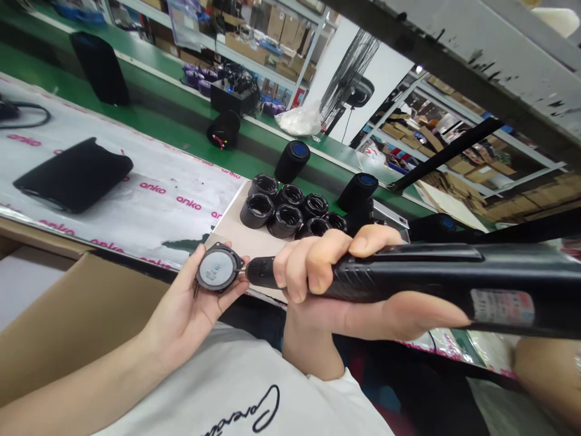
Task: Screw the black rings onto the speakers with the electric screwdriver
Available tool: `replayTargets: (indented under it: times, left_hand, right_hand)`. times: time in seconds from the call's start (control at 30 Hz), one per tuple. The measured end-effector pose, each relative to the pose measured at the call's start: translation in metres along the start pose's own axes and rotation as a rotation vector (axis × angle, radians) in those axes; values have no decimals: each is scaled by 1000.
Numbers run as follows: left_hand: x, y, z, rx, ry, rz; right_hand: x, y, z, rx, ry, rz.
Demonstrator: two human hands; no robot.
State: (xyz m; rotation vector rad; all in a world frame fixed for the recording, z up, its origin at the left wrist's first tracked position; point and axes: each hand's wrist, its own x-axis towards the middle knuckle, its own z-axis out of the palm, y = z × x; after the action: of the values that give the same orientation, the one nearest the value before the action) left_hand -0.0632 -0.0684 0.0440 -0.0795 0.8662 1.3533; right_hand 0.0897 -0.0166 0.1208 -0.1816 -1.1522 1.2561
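My left hand [190,315] grips a small round speaker driver [216,270] by its edge, its grey magnet back turned up toward me. In my right hand [336,284] is a black electric screwdriver [431,272], with the fingers wrapped round its body and the thumb stretched along it. The screwdriver's bit meets the edge of the driver near my left fingertips; whether a screw sits there I cannot make out. Beyond my hands, several black ring-shaped housings [285,220] stand grouped on a beige board [227,236].
Black cylindrical speakers with blue tops [293,161] stand on the green bench [181,130]. A black fabric-covered shell [75,175] lies on printed wrapping sheet [166,197] at left. A cardboard box [82,303] is near my left arm. Shelves with cartons [281,27] are behind.
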Motion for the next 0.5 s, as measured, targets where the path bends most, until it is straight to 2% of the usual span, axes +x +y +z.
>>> replayTargets:
  times: [0.2, 0.33, 0.5]
  left_hand:
    - [-6, -1, 4, 15, 36, 25]
    - [-9, -2, 10, 13, 103, 34]
    - [-12, -1, 14, 23, 155, 19]
  right_hand:
    - [-5, 1, 2, -10, -22, -45]
    - [-17, 7, 3, -21, 61, -80]
    - [-25, 3, 4, -14, 33, -41]
